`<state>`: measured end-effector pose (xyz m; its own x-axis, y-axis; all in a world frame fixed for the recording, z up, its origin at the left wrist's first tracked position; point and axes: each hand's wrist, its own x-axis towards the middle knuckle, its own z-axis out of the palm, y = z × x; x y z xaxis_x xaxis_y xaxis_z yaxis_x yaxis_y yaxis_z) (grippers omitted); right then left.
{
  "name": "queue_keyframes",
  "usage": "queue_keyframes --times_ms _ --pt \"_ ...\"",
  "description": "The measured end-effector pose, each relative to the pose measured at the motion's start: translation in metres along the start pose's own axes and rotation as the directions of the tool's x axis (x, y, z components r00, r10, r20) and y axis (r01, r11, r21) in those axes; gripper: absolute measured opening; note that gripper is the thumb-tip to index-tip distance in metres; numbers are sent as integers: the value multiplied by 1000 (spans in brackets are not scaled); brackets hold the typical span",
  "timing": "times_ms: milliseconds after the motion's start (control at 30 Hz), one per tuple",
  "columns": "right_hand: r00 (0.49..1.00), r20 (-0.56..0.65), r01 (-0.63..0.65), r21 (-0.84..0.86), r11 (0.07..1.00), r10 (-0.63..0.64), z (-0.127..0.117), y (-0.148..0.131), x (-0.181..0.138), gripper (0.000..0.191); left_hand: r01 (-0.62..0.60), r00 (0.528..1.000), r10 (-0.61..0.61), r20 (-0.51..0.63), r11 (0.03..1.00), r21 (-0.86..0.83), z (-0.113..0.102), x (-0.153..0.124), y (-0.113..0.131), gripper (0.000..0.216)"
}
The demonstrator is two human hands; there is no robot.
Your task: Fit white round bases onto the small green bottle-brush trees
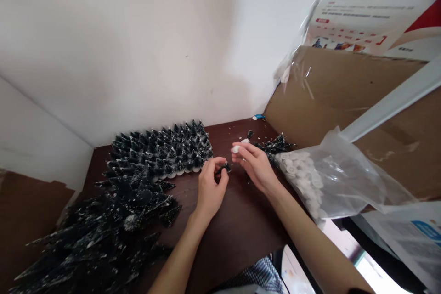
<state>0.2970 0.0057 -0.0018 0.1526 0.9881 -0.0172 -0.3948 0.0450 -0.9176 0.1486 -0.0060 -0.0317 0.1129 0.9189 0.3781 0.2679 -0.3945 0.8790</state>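
My left hand (211,187) is pinched shut on a small dark miniature tree (225,166), held just above the dark brown table (237,220). My right hand (254,163) is beside it, fingers closed on a small white round base (236,149). The two hands almost touch. Rows of finished small dark trees on white bases (165,151) stand upright to the left of my hands. A clear plastic bag of white bases (317,179) lies right of my right hand.
A loose heap of dark snow-flecked trees (103,234) fills the near left. More loose trees (275,146) lie behind my right hand. A cardboard box (344,96) stands at the right, a white wall behind. A small blue object (258,117) lies at the table's back edge.
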Motion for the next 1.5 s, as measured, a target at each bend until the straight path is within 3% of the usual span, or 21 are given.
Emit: queue_keyframes --times_ms 167,300,500,633,900,1300,1500 --pt "998 43 32 61 998 -35 18 8 23 40 92 996 -91 20 995 -36 2 1 1 19" --pt "998 60 5 59 998 -9 17 18 19 36 205 977 -213 0 943 -263 3 3 1 20" --pt "998 33 44 100 994 -48 10 16 17 34 404 885 -461 67 689 -601 2 7 5 31" --pt "995 44 88 46 995 -91 3 10 19 29 432 838 -538 95 546 -717 0 9 8 32" --pt "988 148 63 -63 996 -53 -2 12 18 24 446 766 -621 167 326 -833 -2 12 12 38" --pt "985 163 67 -90 994 -52 -4 13 19 23 441 796 -578 181 348 -828 0 10 11 39" --pt "983 174 91 -158 983 -63 -10 12 21 20 517 773 -580 259 338 -786 1 8 12 40"
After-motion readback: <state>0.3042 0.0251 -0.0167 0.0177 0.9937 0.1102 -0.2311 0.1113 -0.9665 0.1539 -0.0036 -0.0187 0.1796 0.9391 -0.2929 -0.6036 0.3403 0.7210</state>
